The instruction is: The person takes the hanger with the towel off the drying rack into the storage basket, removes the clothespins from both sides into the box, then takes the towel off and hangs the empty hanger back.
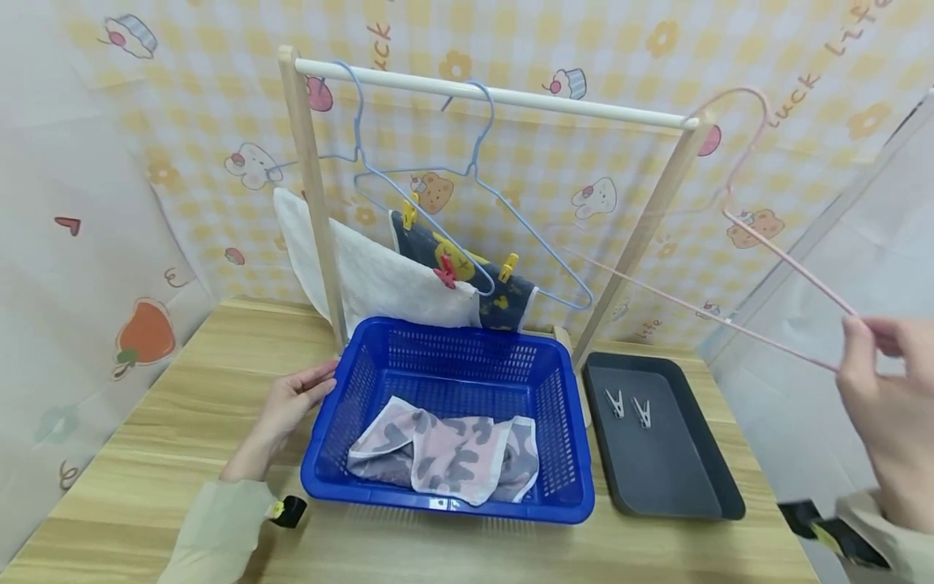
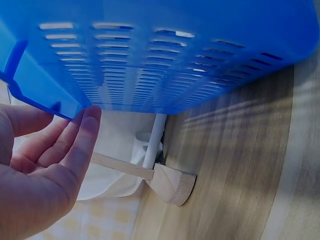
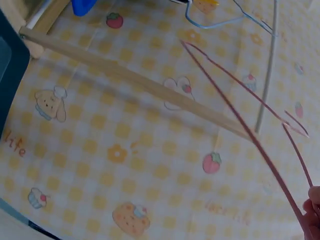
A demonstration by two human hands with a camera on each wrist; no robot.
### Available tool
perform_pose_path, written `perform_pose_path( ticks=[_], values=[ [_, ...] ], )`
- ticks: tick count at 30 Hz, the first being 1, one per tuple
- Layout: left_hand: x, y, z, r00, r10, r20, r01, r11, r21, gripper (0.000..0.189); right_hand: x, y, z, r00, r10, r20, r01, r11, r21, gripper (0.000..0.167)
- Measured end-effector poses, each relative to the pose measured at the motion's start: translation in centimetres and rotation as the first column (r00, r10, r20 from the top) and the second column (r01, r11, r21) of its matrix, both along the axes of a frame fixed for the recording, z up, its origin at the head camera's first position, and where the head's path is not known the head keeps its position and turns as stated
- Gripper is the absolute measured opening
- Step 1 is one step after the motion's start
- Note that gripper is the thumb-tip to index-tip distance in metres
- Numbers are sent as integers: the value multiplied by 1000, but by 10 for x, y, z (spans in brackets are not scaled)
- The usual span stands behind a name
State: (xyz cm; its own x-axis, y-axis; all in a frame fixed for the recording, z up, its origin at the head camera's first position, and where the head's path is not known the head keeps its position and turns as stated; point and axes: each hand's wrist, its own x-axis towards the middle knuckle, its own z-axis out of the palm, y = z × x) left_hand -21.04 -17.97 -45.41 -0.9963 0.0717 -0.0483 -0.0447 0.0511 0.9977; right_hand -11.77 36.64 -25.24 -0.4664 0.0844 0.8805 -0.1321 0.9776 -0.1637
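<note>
My right hand (image 1: pixel 886 397) holds a pink clothes hanger (image 1: pixel 791 261) by one lower corner, at the right. The hanger's hook is up beside the rack's right end; whether it touches the rail is unclear. In the right wrist view the hanger (image 3: pixel 245 132) slants across, with only some fingertips showing. My left hand (image 1: pixel 280 410) pinches the left rim of a blue plastic basket (image 1: pixel 394 496) between thumb and fingers, as the left wrist view of the basket wall (image 2: pixel 215 25) shows too. A pink and grey patterned cloth (image 1: pixel 456 450) with white edging lies in the basket.
A wooden rack with a white rail (image 1: pixel 569 104) stands behind the basket. Two blue hangers (image 1: pixel 536 231) hang there, carrying a white towel (image 1: pixel 379 268) and a dark cloth (image 1: pixel 503 304) with yellow and red clips. Two pale clips (image 1: pixel 642 412) lie in a grey tray (image 1: pixel 674 478).
</note>
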Motion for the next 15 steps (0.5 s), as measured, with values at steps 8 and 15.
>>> perform_pose_path(
  ticks=[8,15],
  values=[
    [2,2,-2,1000,10,1,-10,1000,28,42,-46,-13,7,999,25,33,-28,995,97,30],
    [2,1,-1,1000,24,-11,-24,1000,16,42,-61,-17,-13,994,88,63,-90,995,33,21]
  ],
)
